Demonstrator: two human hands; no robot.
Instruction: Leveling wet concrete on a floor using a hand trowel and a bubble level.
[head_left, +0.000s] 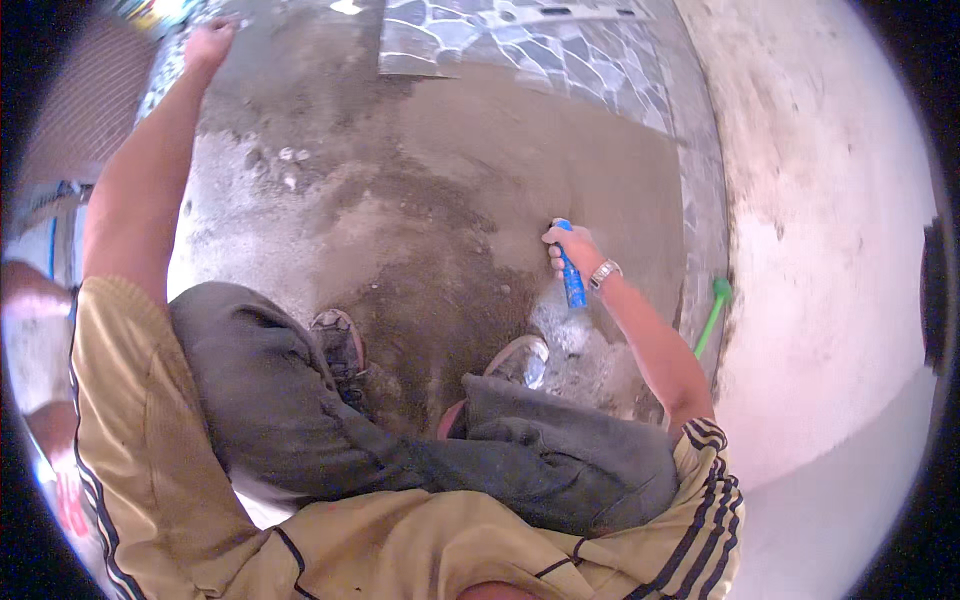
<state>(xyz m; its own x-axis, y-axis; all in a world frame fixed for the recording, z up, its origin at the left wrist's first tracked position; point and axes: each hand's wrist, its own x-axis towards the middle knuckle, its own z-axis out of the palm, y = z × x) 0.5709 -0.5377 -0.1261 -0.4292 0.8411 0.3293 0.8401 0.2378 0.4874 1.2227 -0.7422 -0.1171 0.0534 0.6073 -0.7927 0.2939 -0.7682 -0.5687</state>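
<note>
My right hand (574, 250) is closed around the blue handle of a tool (572, 285), low over the smoothed grey-brown mortar (600, 170). The tool's working end cannot be made out. My left arm stretches far forward on the left. My left hand (210, 42) is near a colourful bag or packet (155, 14) at the upper edge; its fingers are small and blurred. Grey stone-patterned tiles (520, 50) lie beyond the mortar.
A pale wall (820, 200) runs along the right, with a green stick-like thing (714, 312) at its foot. My shoes (338, 345) stand on rough, damp ground. Brown ribbed panelling (85, 110) is at the far left. Another person's limbs (35, 292) show at the left rim.
</note>
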